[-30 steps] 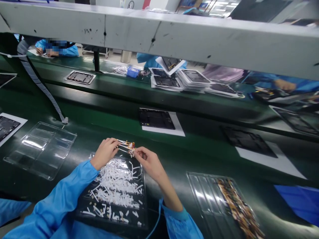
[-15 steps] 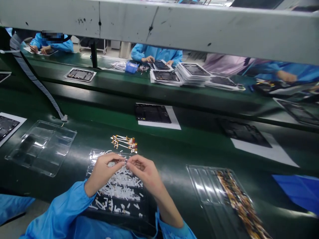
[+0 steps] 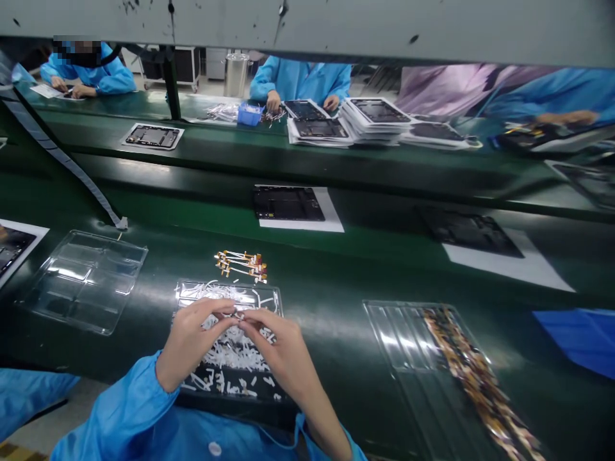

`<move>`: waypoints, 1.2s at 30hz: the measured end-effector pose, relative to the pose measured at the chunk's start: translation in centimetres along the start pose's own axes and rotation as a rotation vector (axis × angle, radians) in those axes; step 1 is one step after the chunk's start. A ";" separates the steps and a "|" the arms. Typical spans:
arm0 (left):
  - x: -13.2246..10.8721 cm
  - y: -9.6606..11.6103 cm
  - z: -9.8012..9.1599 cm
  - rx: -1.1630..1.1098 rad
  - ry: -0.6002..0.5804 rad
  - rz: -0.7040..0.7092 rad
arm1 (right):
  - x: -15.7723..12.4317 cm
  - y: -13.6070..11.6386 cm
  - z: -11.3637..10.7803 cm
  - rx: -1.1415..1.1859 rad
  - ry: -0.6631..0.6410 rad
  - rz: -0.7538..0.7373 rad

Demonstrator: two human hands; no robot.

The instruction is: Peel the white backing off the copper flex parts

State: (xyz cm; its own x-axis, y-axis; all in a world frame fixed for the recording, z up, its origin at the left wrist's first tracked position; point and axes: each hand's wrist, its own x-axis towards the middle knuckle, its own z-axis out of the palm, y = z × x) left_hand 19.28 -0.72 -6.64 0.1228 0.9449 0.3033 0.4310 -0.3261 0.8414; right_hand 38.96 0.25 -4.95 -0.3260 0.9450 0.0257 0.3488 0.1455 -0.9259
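White scrap, too small to identify, is pinched between left hand point(image 3: 192, 339) and right hand point(image 3: 281, 352) fingers.

Small part pinched between left hand point(image 3: 189, 342) and right hand point(image 3: 283, 355) fingertips: too small to identify. Clear tray of white strips point(image 3: 230, 349) partly covered by both hands. Tray of brown parts point(image 3: 473, 378), 4 o'clock, motion-blurred, cut by bottom edge. Blue sheet point(image 3: 583, 336), 3 o'clock, cropped at right edge.
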 end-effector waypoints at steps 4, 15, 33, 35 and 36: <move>-0.1 -0.3 -0.2 -0.051 -0.018 -0.076 | -0.3 -0.1 0.3 0.003 -0.002 -0.033; -1.2 -0.6 0.5 -0.084 0.007 -0.059 | -1.0 -0.1 0.9 0.143 0.071 0.083; -1.9 0.7 1.6 0.100 0.135 0.056 | -1.5 -0.3 1.9 0.310 0.156 0.203; -2.0 0.7 1.8 0.116 0.149 0.056 | -1.6 -0.2 1.8 0.300 0.165 0.208; -2.1 0.7 2.0 0.120 0.152 0.057 | -1.7 -0.2 1.8 0.295 0.173 0.211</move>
State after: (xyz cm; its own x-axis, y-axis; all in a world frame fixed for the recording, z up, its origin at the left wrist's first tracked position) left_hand 21.09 -2.85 -7.53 0.0172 0.9070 0.4208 0.5319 -0.3647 0.7643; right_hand 37.84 -1.94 -5.50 -0.1131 0.9842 -0.1364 0.1167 -0.1232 -0.9855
